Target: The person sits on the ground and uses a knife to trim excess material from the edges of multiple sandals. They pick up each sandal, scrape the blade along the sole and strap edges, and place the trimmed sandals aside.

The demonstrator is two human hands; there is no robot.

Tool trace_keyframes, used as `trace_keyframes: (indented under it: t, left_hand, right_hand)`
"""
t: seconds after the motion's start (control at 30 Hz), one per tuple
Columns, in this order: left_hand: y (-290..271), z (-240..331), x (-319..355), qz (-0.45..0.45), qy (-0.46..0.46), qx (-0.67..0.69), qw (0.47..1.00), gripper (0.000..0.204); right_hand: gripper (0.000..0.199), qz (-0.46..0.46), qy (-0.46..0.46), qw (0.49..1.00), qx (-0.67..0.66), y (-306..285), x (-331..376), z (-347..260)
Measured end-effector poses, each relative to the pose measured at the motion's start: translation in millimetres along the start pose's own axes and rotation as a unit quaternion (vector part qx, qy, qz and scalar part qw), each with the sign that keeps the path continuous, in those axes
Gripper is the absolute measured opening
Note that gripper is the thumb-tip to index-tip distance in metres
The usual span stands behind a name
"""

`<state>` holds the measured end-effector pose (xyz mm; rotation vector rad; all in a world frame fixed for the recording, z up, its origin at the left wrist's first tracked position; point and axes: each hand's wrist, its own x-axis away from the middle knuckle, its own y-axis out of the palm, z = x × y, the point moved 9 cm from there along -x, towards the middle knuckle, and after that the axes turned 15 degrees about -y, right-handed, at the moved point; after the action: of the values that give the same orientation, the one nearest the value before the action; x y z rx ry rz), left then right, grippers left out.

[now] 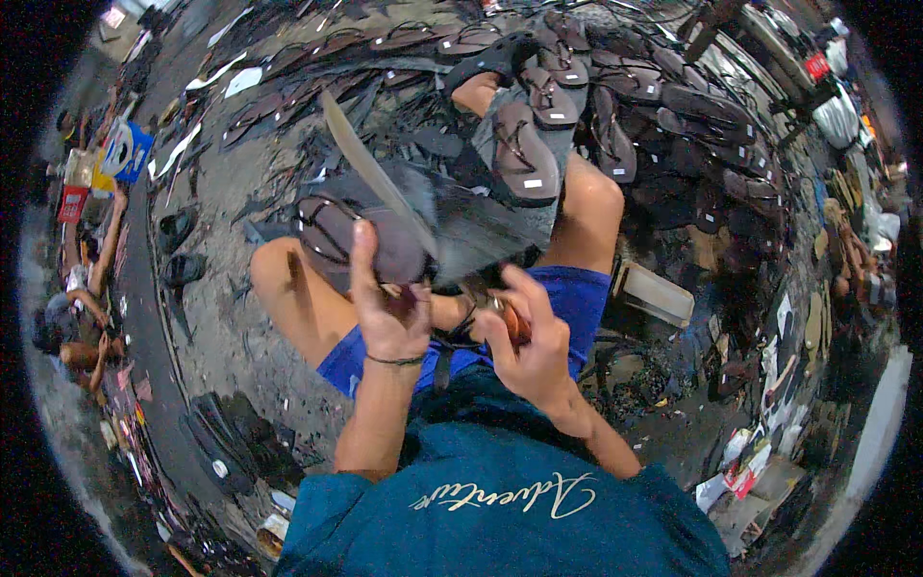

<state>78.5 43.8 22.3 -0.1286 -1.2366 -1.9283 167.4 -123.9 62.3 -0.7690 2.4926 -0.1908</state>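
Observation:
My left hand (389, 303) is closed on the heel end of a dark brown flip-flop (394, 248), thumb stretched along its side. The flip-flop lies over my bent left leg, its thin dark thong strap facing up. A long pale curved strip (370, 163) rises along its right edge. Close by on the right, my right hand (534, 351) is closed round a tool with an orange-brown handle (519, 322). Its metal part points toward the flip-flop's heel; motion blur hides its exact kind. Dark sheet material (490, 231) lies between my legs.
Finished-looking flip-flops (526, 159) with white labels lie beside my right leg, with several more in rows (404, 37) beyond. A pale block (657, 293) sits right of my shorts. Dark scraps (231, 423) litter the ground. Another person (82, 322) sits at far left.

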Motion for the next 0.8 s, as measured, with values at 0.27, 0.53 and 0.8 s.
trace_keyframes:
  t: [0.27, 0.53, 0.8]
  left_hand:
    - [-60, -24, 24, 0.072, -0.094, -0.093, 0.989, 0.040]
    - [-77, -40, 36, 0.075, -0.133, -0.049, 0.987, 0.041]
    - [-53, -33, 6, 0.026, -0.076, -0.067, 0.995, 0.019]
  right_hand:
    - [0.041, -0.144, 0.059, 0.984, -0.085, 17, 21, 11]
    - [0.037, -0.079, 0.120, 0.989, -0.035, 94, 10, 95]
    - [0.029, -0.132, 0.128, 0.978, -0.098, 54, 0, 27]
